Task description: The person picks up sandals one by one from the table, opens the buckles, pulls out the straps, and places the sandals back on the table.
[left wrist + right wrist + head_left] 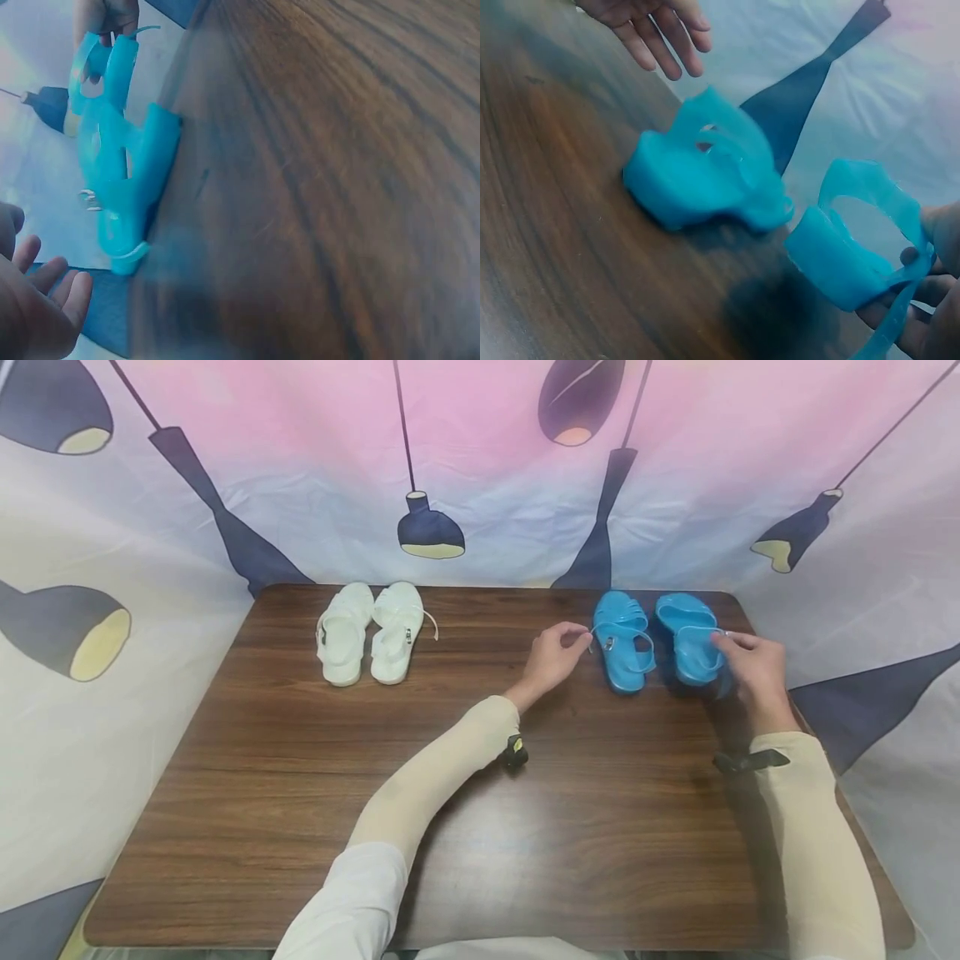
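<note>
Two blue jelly sandals lie side by side at the back right of the table. My right hand (756, 670) pinches the ankle strap of the right blue sandal (696, 656); the strap's loose end hangs below my fingers (922, 330) in the right wrist view. My left hand (553, 658) hovers just left of the left blue sandal (624, 652), close to its strap end. In the right wrist view its fingers (667, 37) look loosely extended, apart from the sandal. A small metal buckle (90, 199) shows on the left sandal's side.
A pair of white sandals, left one (345, 635) and right one (396, 635), stands at the back left of the brown wooden table (300, 827). Behind the table hangs a cloth (315, 502) printed with lamps.
</note>
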The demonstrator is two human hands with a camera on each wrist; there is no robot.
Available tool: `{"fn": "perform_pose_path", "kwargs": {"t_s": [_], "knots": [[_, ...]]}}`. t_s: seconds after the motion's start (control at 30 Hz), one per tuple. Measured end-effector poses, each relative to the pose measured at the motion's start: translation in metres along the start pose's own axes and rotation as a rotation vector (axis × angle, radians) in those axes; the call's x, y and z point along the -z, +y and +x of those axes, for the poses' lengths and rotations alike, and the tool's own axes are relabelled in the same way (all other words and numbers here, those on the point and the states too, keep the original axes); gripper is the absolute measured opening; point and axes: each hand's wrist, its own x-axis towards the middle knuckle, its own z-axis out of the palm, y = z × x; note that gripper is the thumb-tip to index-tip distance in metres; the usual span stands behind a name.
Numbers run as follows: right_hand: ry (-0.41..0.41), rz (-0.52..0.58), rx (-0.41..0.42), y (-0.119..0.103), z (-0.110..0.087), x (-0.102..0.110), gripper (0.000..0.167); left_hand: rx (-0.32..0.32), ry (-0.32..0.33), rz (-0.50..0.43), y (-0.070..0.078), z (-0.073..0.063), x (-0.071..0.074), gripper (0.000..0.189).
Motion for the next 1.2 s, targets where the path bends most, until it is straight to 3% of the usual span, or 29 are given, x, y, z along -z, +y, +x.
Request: {"fn": "perform_pose_path", "kwargs": {"t_s": [0.27, 0.57, 0.77, 0.9, 1.07, 1.2], "knots": [[0.022, 0.051, 0.032, -0.032, -0.025, -0.004, 0.075, -0.061, -0.149, -0.053, 0.023, -0.011, 0.03, 0.051], [-0.068, 0.118, 0.1, -0.058, -0.06, -0.032, 0.076, -0.054, -0.233, -0.04, 0.053, -0.028, 0.045, 0.058], [-0.104, 0.166, 0.156, -0.066, -0.08, -0.057, 0.068, -0.013, -0.224, -0.044, 0.066, -0.037, 0.052, 0.058], [-0.142, 0.199, 0.171, -0.068, -0.091, -0.073, 0.066, 0.012, -0.19, 0.001, 0.069, -0.045, 0.058, 0.058], [-0.188, 0.29, 0.13, -0.066, -0.103, -0.089, 0.064, 0.016, -0.154, 0.005, 0.064, -0.056, 0.065, 0.057], [-0.199, 0.3, 0.138, -0.062, -0.111, -0.104, 0.058, 0.016, -0.115, 0.016, 0.054, -0.066, 0.072, 0.053]]}}
